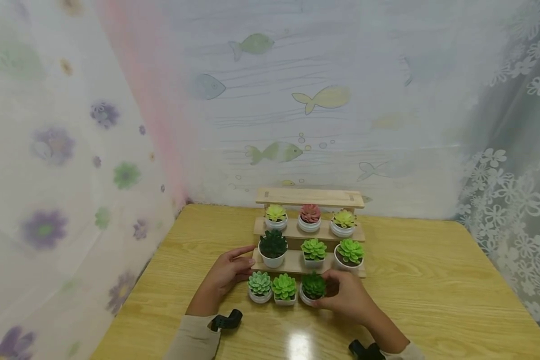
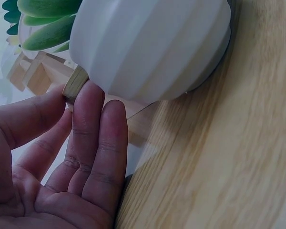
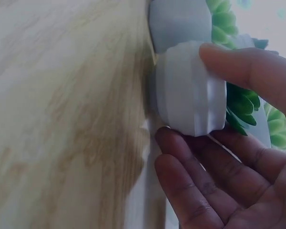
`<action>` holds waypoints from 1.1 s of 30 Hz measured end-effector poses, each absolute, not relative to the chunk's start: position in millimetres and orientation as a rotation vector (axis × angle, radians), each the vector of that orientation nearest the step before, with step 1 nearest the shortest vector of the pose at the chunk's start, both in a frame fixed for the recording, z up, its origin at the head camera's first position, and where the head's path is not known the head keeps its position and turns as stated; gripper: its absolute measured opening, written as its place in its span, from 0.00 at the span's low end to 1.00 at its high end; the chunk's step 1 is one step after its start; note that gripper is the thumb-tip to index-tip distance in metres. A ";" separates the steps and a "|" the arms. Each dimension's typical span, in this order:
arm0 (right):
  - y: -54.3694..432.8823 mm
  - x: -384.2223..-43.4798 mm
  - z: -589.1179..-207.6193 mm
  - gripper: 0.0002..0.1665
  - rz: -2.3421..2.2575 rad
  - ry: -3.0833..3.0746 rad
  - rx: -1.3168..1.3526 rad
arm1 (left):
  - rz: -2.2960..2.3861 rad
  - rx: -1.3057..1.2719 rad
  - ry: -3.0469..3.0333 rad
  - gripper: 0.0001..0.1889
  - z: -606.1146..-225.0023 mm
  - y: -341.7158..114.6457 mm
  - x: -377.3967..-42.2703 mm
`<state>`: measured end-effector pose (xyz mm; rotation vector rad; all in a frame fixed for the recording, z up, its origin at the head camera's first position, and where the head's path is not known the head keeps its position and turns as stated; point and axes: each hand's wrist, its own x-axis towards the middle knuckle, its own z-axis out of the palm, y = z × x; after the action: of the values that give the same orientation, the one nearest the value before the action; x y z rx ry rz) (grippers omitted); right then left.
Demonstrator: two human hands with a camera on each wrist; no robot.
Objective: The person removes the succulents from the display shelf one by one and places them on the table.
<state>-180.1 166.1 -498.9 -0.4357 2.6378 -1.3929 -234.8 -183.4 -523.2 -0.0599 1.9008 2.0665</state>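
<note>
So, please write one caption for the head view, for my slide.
Right hand grips a potted dark-green succulent before a tiered wooden stand; left hand holds the stand's edge.

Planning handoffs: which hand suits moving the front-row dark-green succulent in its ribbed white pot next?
Right hand, probably: it grips that pot, while the left hand pinches the tiered light-wood stand.

Three potted plants before stepped shelf; six on it.
</note>
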 end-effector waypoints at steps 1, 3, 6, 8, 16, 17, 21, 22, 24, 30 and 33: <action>166.2 -180.6 -499.7 0.30 -1.396 2.632 -0.437 | 2.066 -0.057 1.903 0.29 -523.3 -183.7 -235.0; 166.2 -181.4 -501.9 0.31 -1.401 2.623 -0.440 | 2.068 -0.064 1.900 0.29 -524.0 -184.3 -235.5; 166.3 -181.0 -504.0 0.32 -1.400 2.614 -0.441 | 2.060 -0.060 1.903 0.29 -526.1 -185.0 -235.9; 166.4 -180.4 -504.7 0.32 -1.401 2.602 -0.440 | 2.054 -0.060 1.904 0.29 -526.9 -185.1 -235.9; 166.1 -180.2 -504.2 0.32 -1.404 2.574 -0.430 | 2.061 -0.052 1.902 0.29 -524.3 -183.2 -235.9; 165.8 -180.4 -504.2 0.33 -1.405 2.567 -0.423 | 2.061 -0.052 1.900 0.29 -523.8 -183.1 -235.9; 165.1 -180.4 -504.0 0.35 -1.396 2.548 -0.399 | 2.056 -0.056 1.905 0.29 -522.5 -183.4 -235.4; 165.1 -180.1 -503.6 0.36 -1.392 2.545 -0.395 | 2.055 -0.055 1.907 0.30 -522.3 -183.6 -235.1; 165.2 -179.6 -503.0 0.36 -1.388 2.541 -0.384 | 2.054 -0.054 1.906 0.30 -522.1 -184.0 -235.0; 165.3 -178.5 -501.0 0.37 -1.385 2.541 -0.373 | 2.059 -0.039 1.906 0.30 -521.4 -183.7 -234.8; 165.0 -177.9 -500.8 0.37 -1.394 2.538 -0.375 | 2.058 -0.041 1.903 0.30 -521.6 -184.0 -234.6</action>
<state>-177.9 165.0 -500.8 -0.3749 2.5378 -1.3936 -234.6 -184.0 -521.6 -0.0405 1.9025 2.0584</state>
